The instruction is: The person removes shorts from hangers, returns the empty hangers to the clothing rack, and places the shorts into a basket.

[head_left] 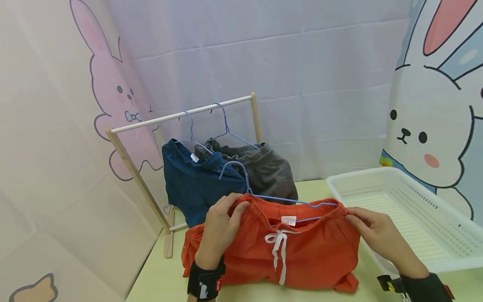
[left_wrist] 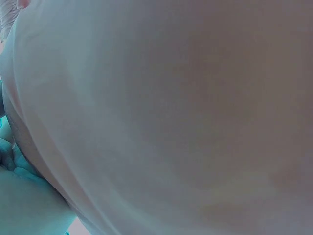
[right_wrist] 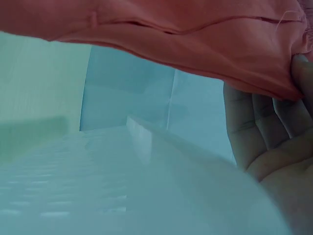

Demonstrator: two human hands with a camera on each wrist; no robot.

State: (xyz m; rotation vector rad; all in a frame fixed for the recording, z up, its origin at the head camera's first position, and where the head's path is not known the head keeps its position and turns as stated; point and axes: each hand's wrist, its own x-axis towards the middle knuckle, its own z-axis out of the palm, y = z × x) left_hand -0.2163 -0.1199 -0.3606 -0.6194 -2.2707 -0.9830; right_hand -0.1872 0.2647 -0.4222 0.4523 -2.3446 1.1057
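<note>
Orange-red shorts [head_left: 313, 260] with a white drawstring [head_left: 278, 241] lie across the front of the table. A blue wire hanger [head_left: 247, 182] sits in their waistband, its hook standing up and its right arm reaching the right end. My left hand [head_left: 219, 230] pinches the waistband at the left, close beside the hook. At the other end, my right hand [head_left: 377, 233] pinches the waistband between thumb and fingers near the hanger's tip. The right wrist view has the same hand [right_wrist: 264, 142] under the cloth's edge. Pale blurred material fills most of the left wrist view.
Behind the shorts stands a small wooden rack [head_left: 132, 165] with a white rail [head_left: 162, 119]. Blue shorts [head_left: 200, 180] and grey shorts [head_left: 273, 174] hang there on wire hangers. A white plastic basket [head_left: 383, 176] is at the right, close to my right hand. Printed cloth walls enclose the table.
</note>
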